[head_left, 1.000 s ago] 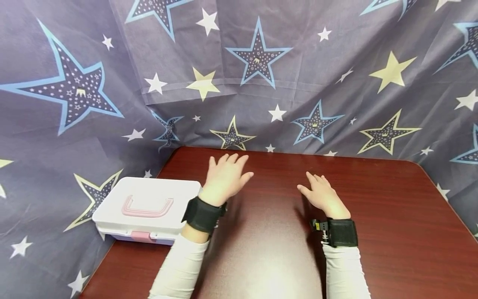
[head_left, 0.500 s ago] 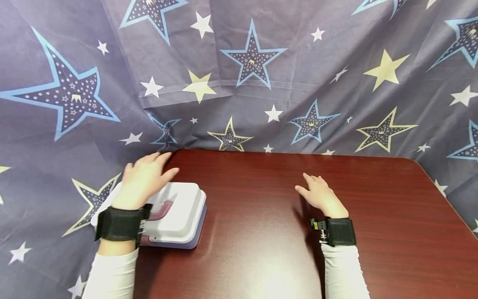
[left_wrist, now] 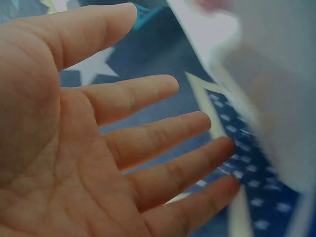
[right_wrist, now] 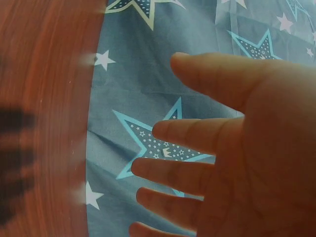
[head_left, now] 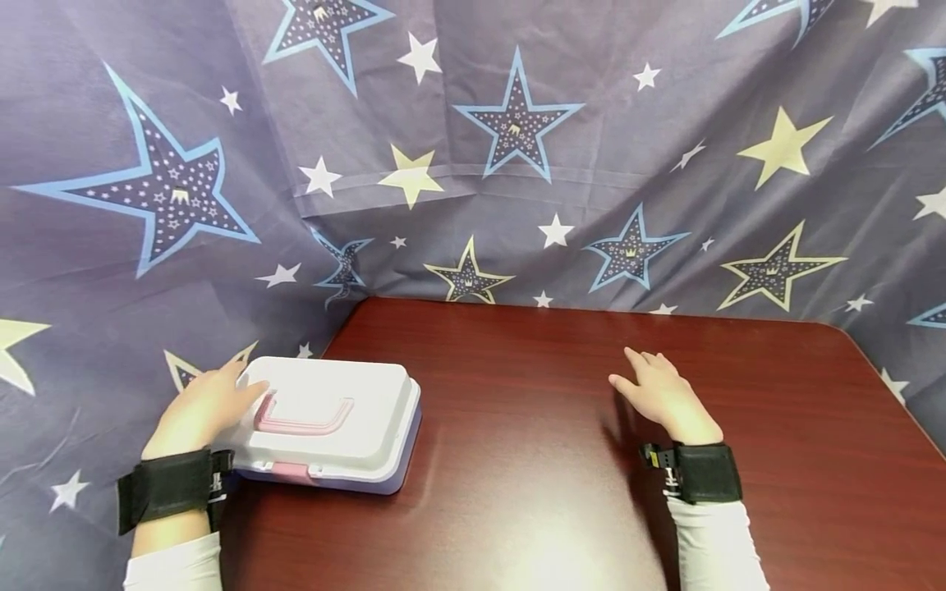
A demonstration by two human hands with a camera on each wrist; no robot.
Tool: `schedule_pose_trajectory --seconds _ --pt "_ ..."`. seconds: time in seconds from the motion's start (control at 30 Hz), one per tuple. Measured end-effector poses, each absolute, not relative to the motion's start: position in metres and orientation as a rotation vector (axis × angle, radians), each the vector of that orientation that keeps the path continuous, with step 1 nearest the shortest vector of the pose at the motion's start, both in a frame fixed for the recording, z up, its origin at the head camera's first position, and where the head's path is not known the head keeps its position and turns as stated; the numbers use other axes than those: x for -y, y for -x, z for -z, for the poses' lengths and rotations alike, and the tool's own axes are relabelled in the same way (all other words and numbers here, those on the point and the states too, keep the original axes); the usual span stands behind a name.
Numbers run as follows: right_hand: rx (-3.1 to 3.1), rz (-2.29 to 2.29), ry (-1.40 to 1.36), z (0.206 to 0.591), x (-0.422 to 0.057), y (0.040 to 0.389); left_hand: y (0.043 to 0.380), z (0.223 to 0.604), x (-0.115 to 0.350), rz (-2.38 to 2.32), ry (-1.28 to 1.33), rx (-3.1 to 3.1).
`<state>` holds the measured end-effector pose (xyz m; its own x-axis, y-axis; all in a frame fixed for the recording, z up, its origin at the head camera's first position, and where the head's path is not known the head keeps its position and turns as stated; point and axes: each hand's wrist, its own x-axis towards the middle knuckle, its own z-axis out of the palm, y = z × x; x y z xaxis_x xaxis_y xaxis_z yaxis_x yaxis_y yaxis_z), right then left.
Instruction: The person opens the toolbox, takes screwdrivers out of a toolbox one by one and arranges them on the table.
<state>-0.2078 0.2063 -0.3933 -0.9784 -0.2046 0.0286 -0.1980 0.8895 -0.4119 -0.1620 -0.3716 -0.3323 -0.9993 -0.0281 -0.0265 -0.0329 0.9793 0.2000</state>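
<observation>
A white lidded box (head_left: 332, 382) with a pink handle (head_left: 306, 427) and a pink latch (head_left: 291, 472) lies at the table's left side, its lower part pale purple. My left hand (head_left: 199, 410) is at the box's left end, thumb over the lid's edge in the head view; whether it touches cannot be told. In the left wrist view the fingers (left_wrist: 158, 133) are spread and nearly straight, beside the blurred white box (left_wrist: 261, 64). Over the right half of the table my right hand (head_left: 661, 394) hovers with relaxed fingers (right_wrist: 173, 173), holding nothing.
The dark red wooden table (head_left: 502, 394) reaches back to a grey cloth (head_left: 414, 90) printed with stars, which hangs behind it and along both sides. Black straps with small cameras sit on both wrists.
My left hand has swept left from beside the box's right end, across above the lid, and come down at its left end. The right hand has hardly moved; the view has shifted slightly.
</observation>
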Motion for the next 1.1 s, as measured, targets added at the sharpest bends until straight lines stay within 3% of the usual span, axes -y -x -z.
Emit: schedule_pose_trajectory --seconds 0.47,1.1 --pt "-3.153 0.482 0.430 0.404 -0.235 0.182 0.148 0.355 0.386 -0.283 0.229 -3.062" --pt "-3.131 0.391 0.422 0.425 -0.264 0.165 0.171 0.355 0.275 -0.313 0.104 -3.183"
